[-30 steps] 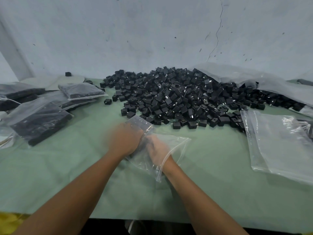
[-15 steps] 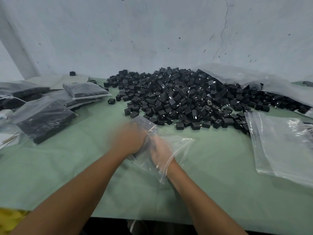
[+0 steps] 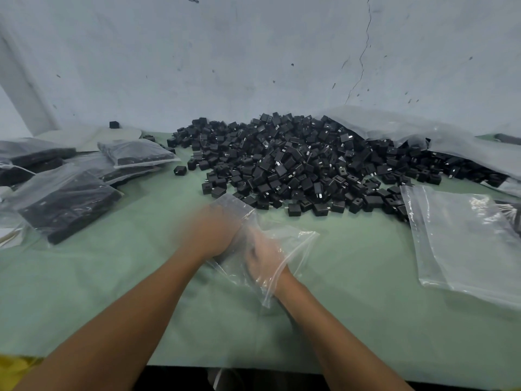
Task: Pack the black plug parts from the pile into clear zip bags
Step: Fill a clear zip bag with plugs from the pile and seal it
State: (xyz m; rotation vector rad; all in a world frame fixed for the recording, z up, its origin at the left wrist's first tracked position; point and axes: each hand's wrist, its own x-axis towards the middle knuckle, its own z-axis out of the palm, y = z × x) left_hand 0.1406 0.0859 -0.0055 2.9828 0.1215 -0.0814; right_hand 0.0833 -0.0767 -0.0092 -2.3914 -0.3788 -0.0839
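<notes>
Several filled bags [image 3: 64, 198] lie left; a big pile [image 3: 296, 165] remains. Left hand [image 3: 208, 232] grips the empty bag [image 3: 270, 249]; right hand [image 3: 260, 255] is inside, blurred, its pose unclear.

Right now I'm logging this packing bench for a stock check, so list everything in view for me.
Plug parts pile: too many to count, black, back centre of table.
Stray plug part: one, black, left of the pile.
Filled zip bags: several, clear with black contents, left side.
Empty zip bags: a stack, clear, right side.
Large plastic sheet: one, clear, over the pile's right end.
Table cover: one, pale green.
Zip bag in hand: one, clear, empty, front centre.
Left hand: outside that bag, gripping it.
Right hand: inside that bag.
</notes>
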